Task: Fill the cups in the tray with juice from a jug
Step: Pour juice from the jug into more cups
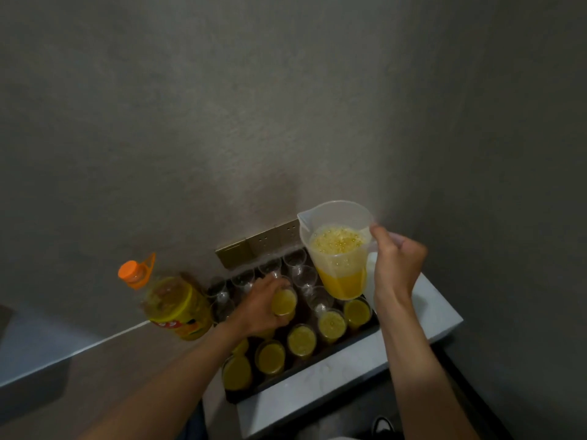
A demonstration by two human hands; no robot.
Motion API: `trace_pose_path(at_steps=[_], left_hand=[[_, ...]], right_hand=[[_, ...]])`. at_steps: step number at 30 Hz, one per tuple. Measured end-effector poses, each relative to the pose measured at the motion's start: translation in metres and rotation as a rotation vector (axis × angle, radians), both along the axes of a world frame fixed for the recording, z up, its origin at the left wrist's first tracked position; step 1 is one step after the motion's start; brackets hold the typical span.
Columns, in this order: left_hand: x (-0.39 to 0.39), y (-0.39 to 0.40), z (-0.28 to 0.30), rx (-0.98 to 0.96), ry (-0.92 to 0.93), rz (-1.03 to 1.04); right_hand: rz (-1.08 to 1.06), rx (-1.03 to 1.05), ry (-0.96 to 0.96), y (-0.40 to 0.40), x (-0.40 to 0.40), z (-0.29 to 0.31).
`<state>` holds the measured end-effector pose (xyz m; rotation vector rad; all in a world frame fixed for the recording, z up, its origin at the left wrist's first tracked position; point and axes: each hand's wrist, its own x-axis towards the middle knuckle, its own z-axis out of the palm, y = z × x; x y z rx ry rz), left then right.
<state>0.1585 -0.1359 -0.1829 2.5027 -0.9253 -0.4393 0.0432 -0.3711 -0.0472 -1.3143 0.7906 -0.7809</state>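
Juice bottle stands capped on the tabletop left of the tray, likely the refill supply. Left hand grips a filled cup mid-tray, probably steadying or placing it. Near row of cups is full, far row by the wall is empty. Right hand clamps the jug handle, jug upright above the tray's right end, about half full, not pouring.
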Motion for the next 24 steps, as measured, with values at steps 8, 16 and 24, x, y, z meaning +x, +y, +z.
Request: trace_pose_path(at_steps=[8,16,24], left_hand=[[0.015,-0.007,-0.007,0.198,-0.100,-0.152],[0.025,-0.022,-0.017,0.367,-0.230,-0.299],[0.026,-0.029,-0.032,0.385,-0.267,-0.345]], right_hand=[[-0.008,-0.015,0.007,-0.009,0.003,-0.010],[-0.034,-0.015,0.043,-0.011,0.003,-0.017],[-0.057,-0.023,0.050,-0.015,0.000,-0.018]])
